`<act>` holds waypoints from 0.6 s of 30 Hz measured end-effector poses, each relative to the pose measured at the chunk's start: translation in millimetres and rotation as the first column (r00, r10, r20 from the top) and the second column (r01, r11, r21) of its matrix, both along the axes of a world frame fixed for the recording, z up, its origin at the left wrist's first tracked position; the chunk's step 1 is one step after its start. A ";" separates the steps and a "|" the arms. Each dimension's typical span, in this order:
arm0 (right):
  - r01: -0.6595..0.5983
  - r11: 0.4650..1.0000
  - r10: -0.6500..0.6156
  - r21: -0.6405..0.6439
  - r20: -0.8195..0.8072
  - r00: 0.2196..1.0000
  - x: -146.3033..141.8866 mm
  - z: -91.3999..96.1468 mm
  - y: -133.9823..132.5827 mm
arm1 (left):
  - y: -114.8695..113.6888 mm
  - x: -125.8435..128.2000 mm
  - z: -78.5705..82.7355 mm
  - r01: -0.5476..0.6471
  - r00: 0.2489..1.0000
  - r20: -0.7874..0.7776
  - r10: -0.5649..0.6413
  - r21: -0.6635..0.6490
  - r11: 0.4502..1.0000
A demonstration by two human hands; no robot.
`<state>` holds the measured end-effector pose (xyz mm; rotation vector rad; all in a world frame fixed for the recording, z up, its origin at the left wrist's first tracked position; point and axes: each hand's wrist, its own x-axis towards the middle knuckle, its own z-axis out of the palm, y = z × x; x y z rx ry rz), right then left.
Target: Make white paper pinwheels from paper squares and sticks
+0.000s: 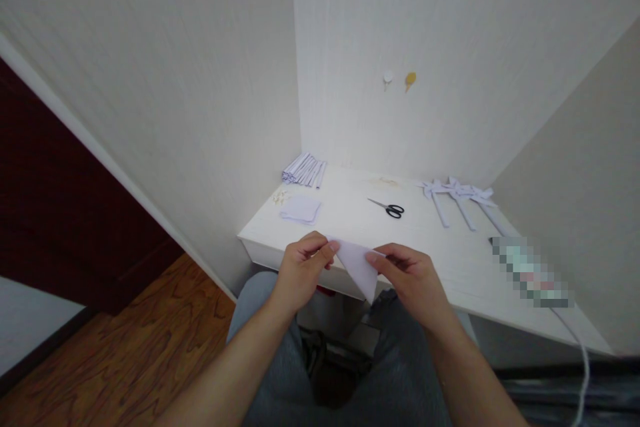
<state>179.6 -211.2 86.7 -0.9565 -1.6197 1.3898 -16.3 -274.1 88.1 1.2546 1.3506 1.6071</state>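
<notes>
Paper triangle (359, 264) points down between both hands (301, 275), which pinch its upper corners.

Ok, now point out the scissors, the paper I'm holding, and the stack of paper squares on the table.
Scissors (388, 207): head view, where the blades meet the black handles.
Held paper (359, 263): head view, middle of its white face.
Stack of paper squares (303, 207): head view, middle of its top.
</notes>
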 end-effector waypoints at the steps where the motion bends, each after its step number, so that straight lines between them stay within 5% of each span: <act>1: -0.023 1.000 0.023 -0.014 0.009 1.000 0.2 -4.7 2.4 | 1.4 -2.1 -5.0 -0.004 1.000 0.006 0.004 -0.017 1.000; 5: -0.085 0.995 0.087 -0.056 0.031 0.996 -0.4 -24.9 25.0 | 25.8 -7.4 -26.6 0.020 0.999 0.043 -0.016 -0.104 0.994; 13: -0.001 0.974 0.014 -0.229 0.056 0.998 -6.7 -88.4 106.5 | 127.7 9.4 -75.7 0.152 0.988 0.046 -0.145 -0.340 0.928; 18: 0.002 0.957 -0.003 -0.291 -0.003 1.000 -3.7 -108.9 143.3 | 165.7 13.4 -91.9 0.213 0.977 0.075 -0.199 -0.380 0.900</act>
